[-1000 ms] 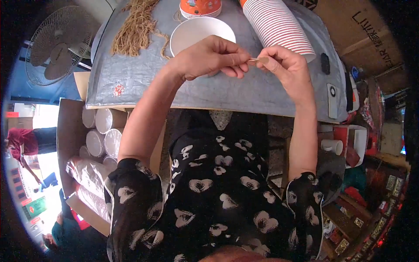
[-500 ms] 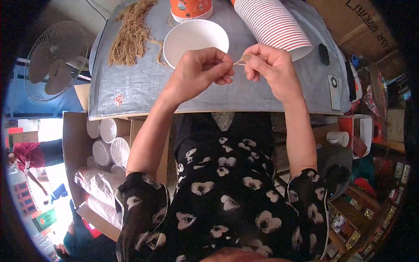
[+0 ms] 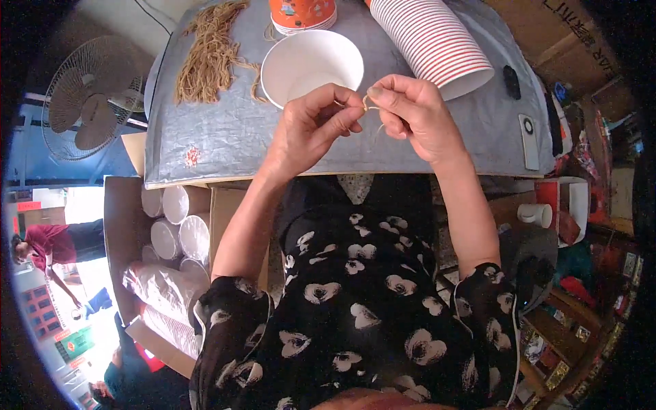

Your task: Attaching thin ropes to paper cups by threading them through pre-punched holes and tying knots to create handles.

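Between my two hands a thin tan string (image 3: pixel 367 104) is looped, its loose end dangling beneath the right fingers. My left hand (image 3: pixel 316 123) pinches one part of it between thumb and forefinger. The other side is pinched by my right hand (image 3: pixel 415 113). Just beyond the left hand a white paper bucket (image 3: pixel 311 61) lies tipped with its mouth toward me. A pile of tan strings (image 3: pixel 207 58) rests at the far left of the table, a few strands trailing toward the bucket.
A long stack of nested paper buckets (image 3: pixel 437 44) lies at the far right, beside an orange bucket (image 3: pixel 304 14). On the grey-covered table (image 3: pixel 225 147) are a black object (image 3: pixel 511 83) and a white-grey device (image 3: pixel 529 142). At left stand a carton (image 3: pixel 123 239) of wrapped buckets and a fan (image 3: pixel 93 102).
My right fingers have shifted slightly left and closer to the left hand. The string now forms a small loop with a hanging end. The whole view has shifted a little.
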`<move>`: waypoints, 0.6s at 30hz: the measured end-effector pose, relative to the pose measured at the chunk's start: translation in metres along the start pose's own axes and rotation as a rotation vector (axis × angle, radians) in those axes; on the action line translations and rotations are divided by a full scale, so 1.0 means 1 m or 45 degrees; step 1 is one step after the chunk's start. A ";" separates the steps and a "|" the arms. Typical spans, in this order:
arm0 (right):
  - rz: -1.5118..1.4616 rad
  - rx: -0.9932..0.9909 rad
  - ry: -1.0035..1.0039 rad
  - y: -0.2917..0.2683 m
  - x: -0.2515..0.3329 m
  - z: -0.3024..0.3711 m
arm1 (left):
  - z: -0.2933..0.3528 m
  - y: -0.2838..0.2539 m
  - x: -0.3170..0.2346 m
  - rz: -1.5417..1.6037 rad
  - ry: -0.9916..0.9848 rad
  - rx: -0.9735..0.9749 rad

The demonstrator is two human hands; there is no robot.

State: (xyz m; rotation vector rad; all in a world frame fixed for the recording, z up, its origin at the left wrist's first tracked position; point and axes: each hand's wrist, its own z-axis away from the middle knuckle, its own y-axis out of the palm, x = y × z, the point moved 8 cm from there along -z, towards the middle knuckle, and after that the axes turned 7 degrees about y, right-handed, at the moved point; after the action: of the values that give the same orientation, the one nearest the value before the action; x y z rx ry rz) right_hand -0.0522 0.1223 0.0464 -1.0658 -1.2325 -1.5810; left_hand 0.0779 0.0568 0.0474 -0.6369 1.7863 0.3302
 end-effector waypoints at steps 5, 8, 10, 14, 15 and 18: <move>0.011 -0.025 0.071 0.002 -0.007 0.000 | 0.003 -0.002 0.001 0.086 0.081 -0.136; -0.003 -0.038 0.089 0.003 -0.009 -0.001 | 0.004 -0.002 -0.004 0.040 0.092 -0.185; 0.001 -0.015 0.079 0.003 -0.012 -0.002 | 0.005 -0.001 -0.006 -0.002 0.235 -0.187; 0.047 -0.009 0.100 0.005 -0.013 -0.003 | 0.006 -0.003 -0.009 -0.173 0.338 -0.175; 0.047 -0.005 0.102 0.005 -0.014 -0.004 | 0.007 -0.004 -0.008 -0.209 0.329 -0.175; 0.096 -0.005 0.137 0.005 -0.015 -0.004 | 0.008 -0.008 -0.004 -0.213 0.202 -0.198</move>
State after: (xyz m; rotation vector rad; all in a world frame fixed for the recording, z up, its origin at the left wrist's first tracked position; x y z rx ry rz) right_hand -0.0439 0.1189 0.0329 -1.0047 -1.1053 -1.5632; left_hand 0.0901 0.0555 0.0491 -0.9390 1.8551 0.3134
